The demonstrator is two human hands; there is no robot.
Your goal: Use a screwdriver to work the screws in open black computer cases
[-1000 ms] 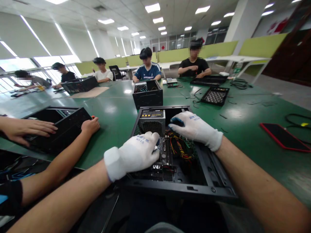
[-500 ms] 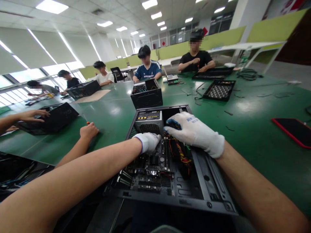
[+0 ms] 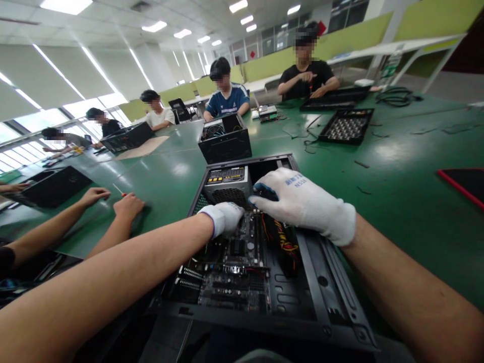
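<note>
An open black computer case (image 3: 325, 282) lies in front of me, with a motherboard (image 3: 234, 252) and a silver-grey power supply (image 3: 229, 186) inside. My left hand (image 3: 227, 218), in a white glove, is closed over the motherboard's upper part, just below the power supply. Its fingertips point down and what they grip is hidden. My right hand (image 3: 298, 201), gloved in white with blue-coated fingers, curls beside the power supply's right side. Its thumb and fingers are bent toward each other above a bundle of black, red and yellow cables (image 3: 285, 247); anything between them is hidden.
Another computer case (image 3: 227, 143) stands just beyond mine. A black panel (image 3: 346, 126) and a coiled cable (image 3: 399, 96) lie on the green table (image 3: 397, 151). A red-edged black object (image 3: 463, 186) is at right. At left, a co-worker's hand (image 3: 128, 204) holds a screwdriver; several other people sit around.
The view has shifted slightly. Both my hands stay in nearly the same places in the case. At left, the co-worker's hand has come off the black case and rests lower on the table.
</note>
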